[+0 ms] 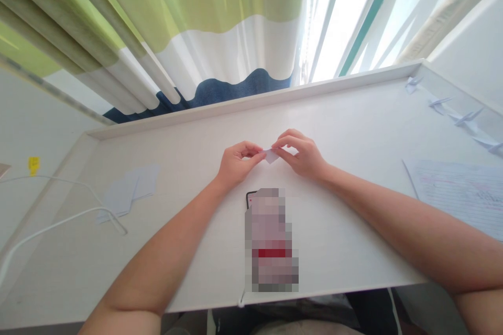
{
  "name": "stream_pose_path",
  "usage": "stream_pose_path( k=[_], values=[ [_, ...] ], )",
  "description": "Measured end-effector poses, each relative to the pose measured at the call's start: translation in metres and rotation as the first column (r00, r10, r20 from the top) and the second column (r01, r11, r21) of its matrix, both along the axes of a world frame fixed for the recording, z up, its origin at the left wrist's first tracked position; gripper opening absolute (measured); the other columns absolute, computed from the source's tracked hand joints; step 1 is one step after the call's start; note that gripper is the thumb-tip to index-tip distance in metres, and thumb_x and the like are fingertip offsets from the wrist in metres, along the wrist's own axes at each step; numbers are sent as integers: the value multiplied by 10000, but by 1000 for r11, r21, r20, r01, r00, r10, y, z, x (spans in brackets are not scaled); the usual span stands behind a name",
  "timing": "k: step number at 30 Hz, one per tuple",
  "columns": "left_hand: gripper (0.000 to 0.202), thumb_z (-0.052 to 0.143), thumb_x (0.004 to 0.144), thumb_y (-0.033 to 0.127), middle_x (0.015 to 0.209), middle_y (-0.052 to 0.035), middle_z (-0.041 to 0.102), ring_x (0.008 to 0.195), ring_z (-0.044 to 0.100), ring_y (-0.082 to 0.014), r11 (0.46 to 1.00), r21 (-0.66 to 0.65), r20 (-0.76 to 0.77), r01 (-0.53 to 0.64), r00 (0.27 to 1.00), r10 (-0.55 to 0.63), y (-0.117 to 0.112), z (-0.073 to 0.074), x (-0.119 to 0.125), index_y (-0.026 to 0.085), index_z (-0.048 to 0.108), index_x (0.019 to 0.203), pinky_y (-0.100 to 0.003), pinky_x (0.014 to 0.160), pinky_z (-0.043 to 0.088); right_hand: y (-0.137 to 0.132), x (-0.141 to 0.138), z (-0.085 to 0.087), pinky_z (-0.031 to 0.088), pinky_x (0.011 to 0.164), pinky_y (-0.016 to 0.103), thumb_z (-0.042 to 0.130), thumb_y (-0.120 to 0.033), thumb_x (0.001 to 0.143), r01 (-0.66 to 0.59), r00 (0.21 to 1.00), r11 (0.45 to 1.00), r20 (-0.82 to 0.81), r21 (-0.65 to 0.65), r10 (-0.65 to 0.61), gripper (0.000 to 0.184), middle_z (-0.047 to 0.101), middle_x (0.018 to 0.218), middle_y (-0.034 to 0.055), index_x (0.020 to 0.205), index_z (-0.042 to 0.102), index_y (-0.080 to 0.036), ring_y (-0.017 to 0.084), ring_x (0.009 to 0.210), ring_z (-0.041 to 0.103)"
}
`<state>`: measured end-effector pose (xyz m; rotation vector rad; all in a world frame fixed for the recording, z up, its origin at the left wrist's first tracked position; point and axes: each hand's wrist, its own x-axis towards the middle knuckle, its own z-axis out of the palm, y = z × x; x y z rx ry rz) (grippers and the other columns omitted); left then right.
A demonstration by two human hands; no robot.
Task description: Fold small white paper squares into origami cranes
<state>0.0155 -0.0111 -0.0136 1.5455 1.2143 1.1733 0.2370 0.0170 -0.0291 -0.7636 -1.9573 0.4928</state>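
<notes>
A small folded piece of pale paper [271, 155] is held just above the white table [353, 130], near its middle. My left hand [236, 163] pinches the paper's left edge between thumb and fingers. My right hand [301, 154] pinches its right side, fingers curled over the top. Both hands are closed on the same piece. A phone [271, 240] lies flat on the table just in front of my hands, its screen blurred out.
A loose stack of small paper squares [129, 191] lies at the left. White cables [58, 214] cross the left edge. Several folded paper cranes [467, 116] line the right rim, above a lined written sheet [459, 193]. Striped curtains [188, 36] hang behind.
</notes>
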Motion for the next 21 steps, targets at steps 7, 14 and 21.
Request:
stream_pose_path(
  k=[7, 14, 21],
  values=[
    [319, 932, 751, 437, 830, -54, 805, 744, 729, -172, 993, -100, 103, 59, 994, -48, 1, 2, 0, 185, 761, 848, -318, 730, 580, 0, 0, 2, 539, 825, 403, 644, -270, 1015, 21, 999, 994, 42, -104, -17, 127, 717, 908, 43, 901, 699, -257, 223, 880, 649],
    [354, 948, 725, 449, 781, -60, 795, 732, 748, -186, 980, -176, 141, 90, 988, -65, 4, 4, 0, 169, 745, 802, -338, 744, 609, 3, -2, 2, 569, 824, 399, 702, -341, 963, 29, 999, 963, -27, -270, -37, 125, 751, 1021, 71, 1026, 702, -233, 229, 956, 693],
    [382, 958, 711, 447, 743, -41, 778, 694, 755, -174, 972, -221, 215, 84, 976, -35, 3, 7, 4, 156, 743, 834, -324, 720, 623, 4, 0, 10, 519, 613, 300, 727, -432, 950, -226, 967, 788, -231, -573, 109, 266, 747, 789, 9, 1072, 743, -196, 135, 656, 641]
  ],
)
